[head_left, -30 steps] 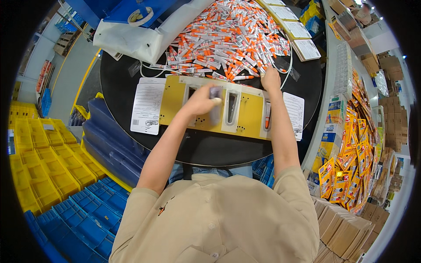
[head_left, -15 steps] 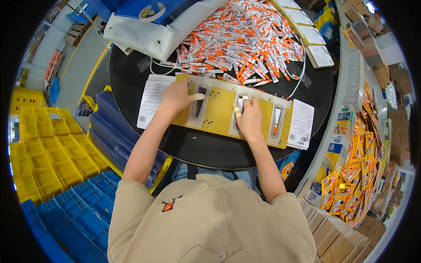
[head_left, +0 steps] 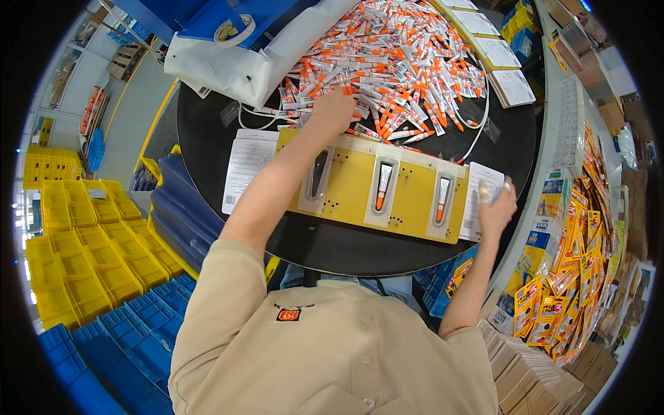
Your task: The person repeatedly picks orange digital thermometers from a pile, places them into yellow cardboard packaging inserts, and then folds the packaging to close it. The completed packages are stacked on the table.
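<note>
My left hand [head_left: 334,112] reaches past the yellow board to the near edge of a heap of small white tubes with orange caps [head_left: 394,69]; its fingertips are hidden from me. On the right, my right hand [head_left: 499,209] rests with fingers apart on a stack of white printed cards [head_left: 473,223]. Between my hands lies the long yellow board [head_left: 349,181] with three clear plastic blisters set in it. A tube [head_left: 383,185] sits in the middle blister and another tube [head_left: 442,199] in the right one. The left blister [head_left: 317,176] looks dark inside, partly behind my forearm.
Another card stack [head_left: 243,169] lies left of the board on the round black table [head_left: 332,252]. A white cable [head_left: 477,142] loops around the heap. White plastic sheeting [head_left: 214,69] and a tape roll [head_left: 235,31] are at the back left. Yellow crates [head_left: 76,256] stand left.
My left hand has left the board's left end for the tube heap. My right hand has moved from the middle blister to the right card stack, uncovering the tube there.
</note>
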{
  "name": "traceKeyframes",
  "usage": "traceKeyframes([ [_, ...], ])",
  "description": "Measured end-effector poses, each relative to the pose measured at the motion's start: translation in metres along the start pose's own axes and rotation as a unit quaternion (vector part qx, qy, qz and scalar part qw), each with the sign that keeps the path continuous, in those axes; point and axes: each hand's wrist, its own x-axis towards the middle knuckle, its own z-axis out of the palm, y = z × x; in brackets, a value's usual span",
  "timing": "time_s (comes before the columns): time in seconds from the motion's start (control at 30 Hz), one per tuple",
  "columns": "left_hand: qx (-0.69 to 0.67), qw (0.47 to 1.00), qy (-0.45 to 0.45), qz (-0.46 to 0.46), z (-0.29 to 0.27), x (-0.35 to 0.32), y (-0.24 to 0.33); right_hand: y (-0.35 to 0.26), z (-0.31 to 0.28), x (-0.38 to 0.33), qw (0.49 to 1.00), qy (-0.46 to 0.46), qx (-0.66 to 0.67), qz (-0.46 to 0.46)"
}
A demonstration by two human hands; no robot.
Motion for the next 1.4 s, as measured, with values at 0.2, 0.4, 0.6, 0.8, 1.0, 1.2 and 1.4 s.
traceKeyframes([
  [0.2, -0.159, 0.985, 0.060, -0.024, -0.034, -0.100, -0.017, 0.069, 0.028, -0.027, 0.977, -0.158, -0.018, 0.142],
  [0.4, -0.112, 0.993, -0.006, -0.048, -0.006, -0.150, -0.008, 0.054, 0.030, -0.034, 0.997, 0.056, 0.018, 0.053],
  [0.6, -0.131, 0.976, 0.118, -0.128, -0.010, -0.162, -0.066, 0.001, -0.053, -0.024, 0.984, 0.113, 0.003, 0.137],
  [0.8, 0.015, 0.973, -0.103, -0.206, -0.015, -0.181, -0.145, -0.128, -0.057, -0.058, 0.970, 0.037, 0.241, 0.005],
  [1.0, -0.080, 0.975, 0.068, -0.193, -0.083, -0.211, -0.129, -0.184, 0.011, -0.090, 0.940, -0.082, 0.309, 0.117],
  [1.2, -0.210, 0.963, 0.006, -0.167, -0.034, -0.182, -0.078, -0.136, -0.009, -0.074, 0.922, -0.068, 0.376, 0.068],
  [1.4, -0.092, 0.994, -0.048, -0.039, 0.000, -0.175, -0.043, -0.097, -0.008, -0.092, 0.992, -0.113, -0.024, -0.042],
])
